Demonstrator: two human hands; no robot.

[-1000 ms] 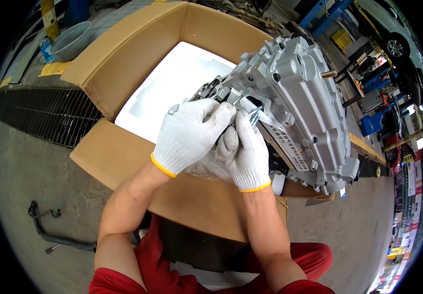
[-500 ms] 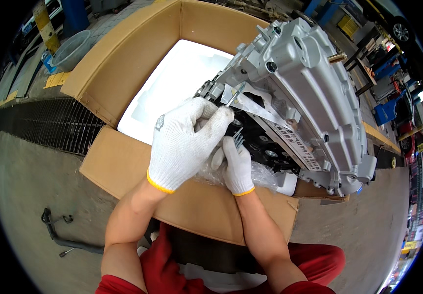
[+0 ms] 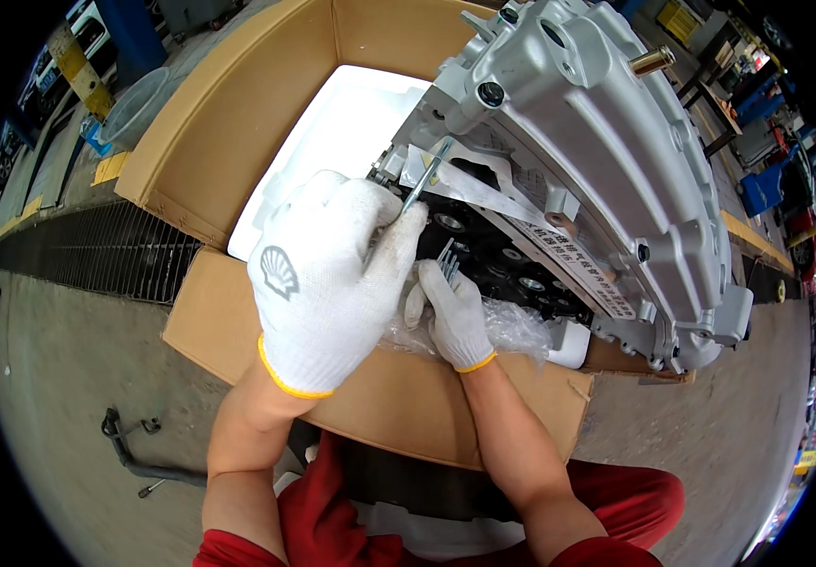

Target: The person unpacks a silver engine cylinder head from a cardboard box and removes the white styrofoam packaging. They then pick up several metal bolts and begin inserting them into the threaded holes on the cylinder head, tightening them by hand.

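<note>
My left hand [image 3: 318, 274], in a white knit glove with a yellow cuff, pinches a slim silver stud [image 3: 430, 177] between thumb and fingers. The stud tilts up to the right, in front of a silver engine [image 3: 583, 151]. Lower and to the right, my right hand [image 3: 455, 319], gloved alike, is closed around several thin metal studs [image 3: 448, 265] whose ends stick up. Behind both hands lies the engine's black face with round holes [image 3: 533, 283]. A white label strip [image 3: 573, 260] runs along the silver housing. Whether the raised stud touches the engine, I cannot tell.
An open cardboard box [image 3: 238, 128] lined with white foam [image 3: 332, 113] surrounds the engine's base. Clear plastic wrap [image 3: 512, 331] bunches beside my right hand. A black hose [image 3: 158, 468] lies on the floor at left, near a floor grate [image 3: 77, 255] and a grey tub [image 3: 134, 109].
My left hand has come nearer to the camera and slightly left, still pinching the stud. The right hand keeps its studs. The whole view has shifted a little.
</note>
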